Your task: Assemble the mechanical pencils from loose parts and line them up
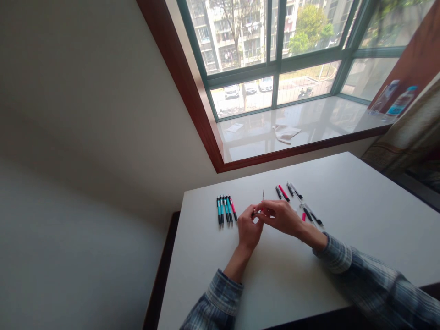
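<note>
Over the middle of the white table (213, 270), my left hand (250, 227) and my right hand (280, 217) meet at the fingertips. Both are closed around a small dark pen part (253, 214), mostly covered by the fingers. A thin refill (263, 195) points up just beyond the fingertips. Left of my left hand lie several teal and black pens (225, 211) side by side, with a red and black pen (233, 208) at their right end. Beyond and beside my right hand are scattered loose pen parts (312, 214), black, clear and red.
The table's far edge runs below a red-brown window frame (309, 149). A crumpled white cloth (286, 133) and plastic bottles (402, 101) are on the windowsill. A curtain (405, 133) hangs at the right, and a wall stands at the left.
</note>
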Demonstrator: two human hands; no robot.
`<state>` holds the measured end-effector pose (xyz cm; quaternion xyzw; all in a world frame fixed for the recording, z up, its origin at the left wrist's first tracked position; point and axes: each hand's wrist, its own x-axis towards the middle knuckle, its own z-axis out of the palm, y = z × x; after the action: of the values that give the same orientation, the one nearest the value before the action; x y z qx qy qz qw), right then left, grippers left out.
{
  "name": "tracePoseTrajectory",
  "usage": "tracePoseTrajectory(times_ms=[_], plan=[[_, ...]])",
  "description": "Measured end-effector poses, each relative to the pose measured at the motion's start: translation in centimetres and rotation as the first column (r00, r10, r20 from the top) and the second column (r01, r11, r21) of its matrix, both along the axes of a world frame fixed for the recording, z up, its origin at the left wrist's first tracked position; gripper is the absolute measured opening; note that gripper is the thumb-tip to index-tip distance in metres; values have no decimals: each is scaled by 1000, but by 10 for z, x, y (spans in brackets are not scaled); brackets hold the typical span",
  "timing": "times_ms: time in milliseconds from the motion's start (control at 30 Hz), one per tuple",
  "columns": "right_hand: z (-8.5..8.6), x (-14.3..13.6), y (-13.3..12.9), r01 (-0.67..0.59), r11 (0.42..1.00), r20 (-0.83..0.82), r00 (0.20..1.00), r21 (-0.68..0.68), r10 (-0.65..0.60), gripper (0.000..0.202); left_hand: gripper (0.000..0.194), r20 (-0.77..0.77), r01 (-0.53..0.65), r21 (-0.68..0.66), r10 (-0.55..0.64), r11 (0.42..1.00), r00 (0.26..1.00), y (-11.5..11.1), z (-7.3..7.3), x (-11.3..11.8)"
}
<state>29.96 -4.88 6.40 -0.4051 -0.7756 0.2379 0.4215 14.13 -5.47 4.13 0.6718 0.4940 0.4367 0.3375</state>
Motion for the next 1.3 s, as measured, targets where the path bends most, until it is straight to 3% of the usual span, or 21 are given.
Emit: tracePoseTrajectory(times_ms=[100,233,367,533,667,867,1300], plan=[[10,3,-1,3,1000,-117,993,14,-1,2,14,25,-12,-38,12,999,1000,1,-3,-1],[21,13,4,39,998,-392,918,-43,-53,4,19,-101,-53,-51,48,997,994,2,-7,-3],[18,27,16,39,987,-633,763,-155,-130,7,13,-200,32,-31,-38,999,979,0,-10,-4],[9,39,28,117,960,-710,651,-255,-268,12,14,-167,79,-87,-93,993,982,-1,-15,-4],[6,42,31,155,943,-677,663,-295,-321,18,16,-129,112,-121,-128,986,983,-1,-17,-5],[1,41,35,139,940,-612,728,-310,-310,29,17,-145,119,-125,-136,985,980,-1,-14,-4],[-2,41,36,110,942,-537,798,-317,-274,34,19,-173,97,-123,-118,988,978,-2,-12,-4]])
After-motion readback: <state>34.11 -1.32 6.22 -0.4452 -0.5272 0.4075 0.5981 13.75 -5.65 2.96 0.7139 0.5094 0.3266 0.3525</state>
